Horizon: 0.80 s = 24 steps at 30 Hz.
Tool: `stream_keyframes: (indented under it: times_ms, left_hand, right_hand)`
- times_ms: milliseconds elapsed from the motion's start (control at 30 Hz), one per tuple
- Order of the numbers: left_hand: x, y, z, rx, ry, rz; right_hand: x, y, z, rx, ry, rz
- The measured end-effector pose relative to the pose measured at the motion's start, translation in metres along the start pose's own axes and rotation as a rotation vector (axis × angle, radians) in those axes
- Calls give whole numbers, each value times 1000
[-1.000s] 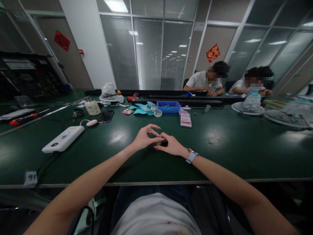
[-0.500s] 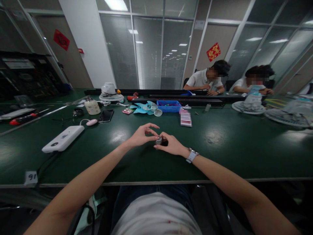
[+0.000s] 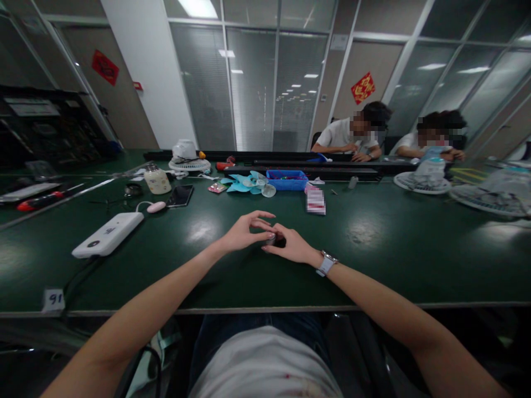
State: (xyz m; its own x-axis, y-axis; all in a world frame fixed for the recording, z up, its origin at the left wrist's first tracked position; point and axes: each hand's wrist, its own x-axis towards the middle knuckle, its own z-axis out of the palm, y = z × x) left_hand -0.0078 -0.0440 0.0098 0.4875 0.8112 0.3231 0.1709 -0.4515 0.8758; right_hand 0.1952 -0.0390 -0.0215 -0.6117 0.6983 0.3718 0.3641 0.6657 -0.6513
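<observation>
A small silver metal cylinder [image 3: 271, 241] stands between my hands at the middle of the green table, mostly covered by fingers. My right hand [image 3: 290, 244] is closed around it from the right, thumb on the near side and fingers behind. From the left, my left hand [image 3: 244, 232] reaches over its top, thumb and a fingertip pinched together there; the other fingers are stretched out above. Whether a small part sits in that pinch is hidden.
On the left lie a white power strip [image 3: 108, 235], a phone [image 3: 181, 195] and a bottle [image 3: 156, 180]. Blue fan blades [image 3: 243, 183], a blue tray [image 3: 286, 180] and a pink-and-white packet [image 3: 316, 200] are ahead. Fan grilles [image 3: 421, 185] stand right; two people sit across.
My left hand has shifted slightly to the right, and its thumb now covers the cylinder's top more. The right hand stays around the cylinder.
</observation>
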Motion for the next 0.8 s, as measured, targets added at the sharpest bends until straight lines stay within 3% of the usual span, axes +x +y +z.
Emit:
stream_keyframes:
  times_ms: [300,800]
  left_hand:
    - [0,2,-7,9,-26,-4]
    - [1,0,-5,143,64,18]
  right_hand:
    - [0,0,0,24,-6,9]
    - [0,-1,0,49,4,1]
